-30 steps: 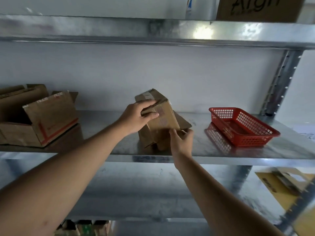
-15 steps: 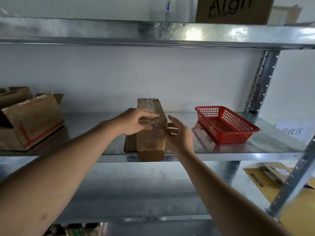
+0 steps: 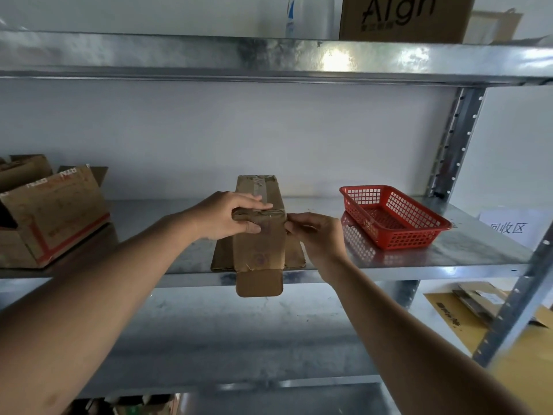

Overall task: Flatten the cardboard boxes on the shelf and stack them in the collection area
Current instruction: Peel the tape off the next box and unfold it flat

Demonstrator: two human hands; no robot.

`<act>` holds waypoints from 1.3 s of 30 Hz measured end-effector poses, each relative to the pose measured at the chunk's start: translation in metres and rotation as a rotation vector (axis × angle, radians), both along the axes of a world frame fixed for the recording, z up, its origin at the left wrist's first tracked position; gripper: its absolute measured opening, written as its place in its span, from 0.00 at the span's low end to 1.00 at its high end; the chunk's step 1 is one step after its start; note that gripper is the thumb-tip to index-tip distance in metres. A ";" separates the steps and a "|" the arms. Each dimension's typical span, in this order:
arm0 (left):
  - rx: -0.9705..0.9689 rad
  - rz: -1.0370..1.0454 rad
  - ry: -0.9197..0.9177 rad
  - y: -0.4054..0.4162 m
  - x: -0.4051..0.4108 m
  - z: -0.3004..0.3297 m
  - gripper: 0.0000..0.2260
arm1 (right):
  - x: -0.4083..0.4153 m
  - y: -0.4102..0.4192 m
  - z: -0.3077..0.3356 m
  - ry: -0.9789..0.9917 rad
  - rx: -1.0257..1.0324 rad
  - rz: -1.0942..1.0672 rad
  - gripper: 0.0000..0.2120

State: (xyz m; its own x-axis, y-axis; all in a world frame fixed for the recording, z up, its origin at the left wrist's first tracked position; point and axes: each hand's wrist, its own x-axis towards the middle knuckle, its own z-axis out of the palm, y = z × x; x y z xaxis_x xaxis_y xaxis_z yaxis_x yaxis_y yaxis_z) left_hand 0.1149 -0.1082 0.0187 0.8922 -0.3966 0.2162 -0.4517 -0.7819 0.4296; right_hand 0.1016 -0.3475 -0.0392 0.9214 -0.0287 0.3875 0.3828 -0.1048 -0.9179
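At the centre of the frame we have a small brown cardboard box (image 3: 258,232) lying on the grey metal shelf (image 3: 466,256), one flap hanging over the front edge. Our left hand (image 3: 226,217) grips its upper end, fingers curled over the top and thumb on the near face. Our right hand (image 3: 317,235) pinches the box's right edge with curled fingertips. The box looks light, thin-walled and creased, so it should fold easily; taped seams may resist. We judge the corners and side edges the best hold for pressing it flat. A red plastic mesh basket (image 3: 395,217) sits to the right, and a larger open brown carton (image 3: 54,214) at the left.
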 end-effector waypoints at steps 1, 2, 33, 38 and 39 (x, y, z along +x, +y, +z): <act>-0.002 -0.003 0.005 0.000 0.000 0.000 0.25 | -0.001 0.001 -0.001 -0.006 0.016 -0.013 0.08; -0.004 -0.003 0.010 0.000 -0.001 0.001 0.25 | -0.001 0.003 -0.001 -0.010 0.029 -0.027 0.08; 0.078 0.027 -0.157 -0.013 0.021 -0.018 0.23 | -0.014 0.011 0.042 -0.514 -0.529 -0.146 0.05; 0.088 0.008 -0.199 -0.019 0.022 -0.014 0.26 | -0.005 0.011 0.049 0.052 0.034 -0.014 0.11; 0.084 0.013 -0.202 -0.020 0.021 -0.013 0.26 | -0.005 0.011 0.050 0.119 0.125 0.028 0.10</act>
